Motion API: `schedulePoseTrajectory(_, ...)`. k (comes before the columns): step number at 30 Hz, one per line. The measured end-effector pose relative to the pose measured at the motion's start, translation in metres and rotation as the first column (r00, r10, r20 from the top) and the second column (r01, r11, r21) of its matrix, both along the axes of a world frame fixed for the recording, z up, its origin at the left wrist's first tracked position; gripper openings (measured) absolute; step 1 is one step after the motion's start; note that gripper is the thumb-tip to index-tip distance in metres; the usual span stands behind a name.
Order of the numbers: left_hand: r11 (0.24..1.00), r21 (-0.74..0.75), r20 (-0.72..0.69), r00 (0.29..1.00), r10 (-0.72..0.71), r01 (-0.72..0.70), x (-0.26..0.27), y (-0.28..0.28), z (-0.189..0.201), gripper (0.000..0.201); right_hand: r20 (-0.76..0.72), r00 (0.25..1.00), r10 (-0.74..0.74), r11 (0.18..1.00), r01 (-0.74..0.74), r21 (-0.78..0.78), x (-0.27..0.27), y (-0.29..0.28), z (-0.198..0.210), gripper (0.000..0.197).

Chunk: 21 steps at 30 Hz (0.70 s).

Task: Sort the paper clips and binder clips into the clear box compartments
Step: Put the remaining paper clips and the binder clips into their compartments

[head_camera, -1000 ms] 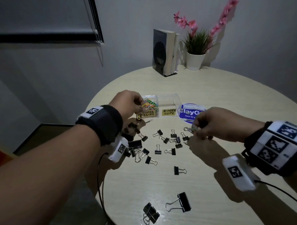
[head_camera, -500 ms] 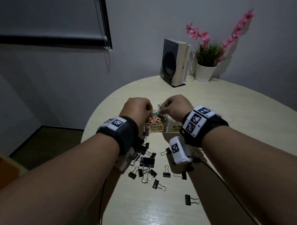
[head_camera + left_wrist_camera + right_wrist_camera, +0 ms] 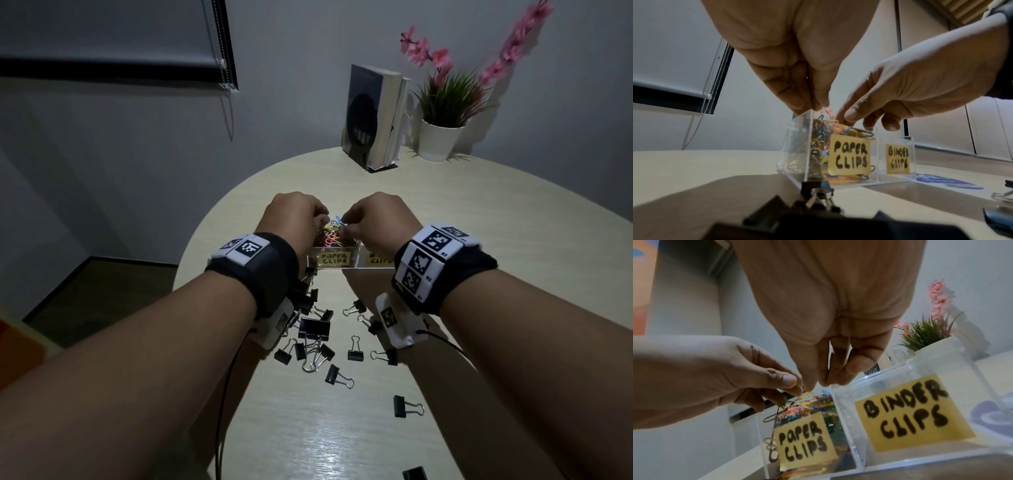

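The clear box point(image 3: 342, 269) stands mid-table with yellow labels. Its left compartment point(image 3: 849, 155), marked PAPER CLIPS, is heaped with coloured paper clips point(image 3: 330, 236). The right compartment point(image 3: 910, 412), marked BINDER CLIPS, looks bare inside. Both hands hover over the paper-clip heap, fingertips almost touching. My left hand point(image 3: 321, 219) point(image 3: 812, 106) pinches a thin gold paper clip point(image 3: 806, 395). My right hand point(image 3: 344, 222) point(image 3: 822, 383) has thumb and fingertips pinched just above the pile, apparently on a small clip that is mostly hidden. Several black binder clips point(image 3: 314, 327) lie on the table below my wrists.
A lone binder clip point(image 3: 406, 406) lies nearer me, another point(image 3: 414, 474) at the bottom edge. An upright book point(image 3: 373, 116) and a potted plant point(image 3: 440, 140) stand at the table's far side. A blue sticker point(image 3: 947, 181) lies right of the box. The table's rim curves off on the left.
My right hand has come left from the table near the blue sticker, carrying a clip, to above the paper-clip compartment. The left hand has stayed at that compartment.
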<state>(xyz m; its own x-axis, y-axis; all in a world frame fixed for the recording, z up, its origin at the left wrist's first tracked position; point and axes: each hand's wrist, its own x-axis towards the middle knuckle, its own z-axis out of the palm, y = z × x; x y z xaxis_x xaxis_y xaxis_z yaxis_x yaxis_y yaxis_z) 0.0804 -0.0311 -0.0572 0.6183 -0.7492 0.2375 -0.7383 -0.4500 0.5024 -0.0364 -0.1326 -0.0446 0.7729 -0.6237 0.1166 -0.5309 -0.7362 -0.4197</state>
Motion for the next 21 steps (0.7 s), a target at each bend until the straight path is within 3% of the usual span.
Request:
schedulePoseTrajectory(6,0.984,-0.170,-0.033,0.999,0.041,-0.046,0.002,0.026,0.020,0.014,0.148,0.983,-0.105,0.990,0.088,0.114,-0.039,-0.005,0.015,0.028)
schedulePoseTrajectory(9,0.977,-0.184,-0.030,0.994,0.101,-0.104,0.005,0.052,0.034,0.019,0.067,0.986,-0.155,0.984,0.148,0.098,-0.077,-0.014,0.022,0.025)
schedulePoseTrajectory(11,0.991,-0.050,-0.029,0.992,0.124,-0.126,0.010,0.070,0.035,0.025,-0.089,0.970,-0.228,0.970,0.234,0.065,-0.107,-0.021,0.024,0.037)
schedulePoseTrajectory(13,0.970,0.222,-0.011,0.994,0.108,-0.103,0.008,0.086,0.031,0.032,-0.311,0.918,-0.247,0.959,0.277,0.058,-0.131,-0.020,0.021,0.045)
schedulePoseTrajectory(15,0.866,0.499,0.024,0.999,0.027,-0.036,-0.006,0.097,0.024,0.046,-0.446,0.870,-0.209,0.950,0.289,0.117,-0.141,-0.009,0.015,0.042)
schedulePoseTrajectory(16,0.808,0.589,0.010,1.000,-0.018,0.009,-0.015,0.099,0.020,0.059,-0.484,0.856,-0.181,0.950,0.280,0.141,-0.143,-0.002,0.010,0.051)
schedulePoseTrajectory(18,0.762,0.643,-0.121,0.993,-0.006,0.083,-0.032,0.102,0.012,0.086,-0.535,0.838,-0.112,0.962,0.227,0.154,-0.138,0.012,0.001,0.074)
schedulePoseTrajectory(21,0.762,0.636,-0.173,0.985,-0.014,0.123,-0.051,0.096,-0.001,0.100,-0.528,0.847,-0.062,0.966,0.183,0.180,-0.124,0.041,-0.008,0.075)
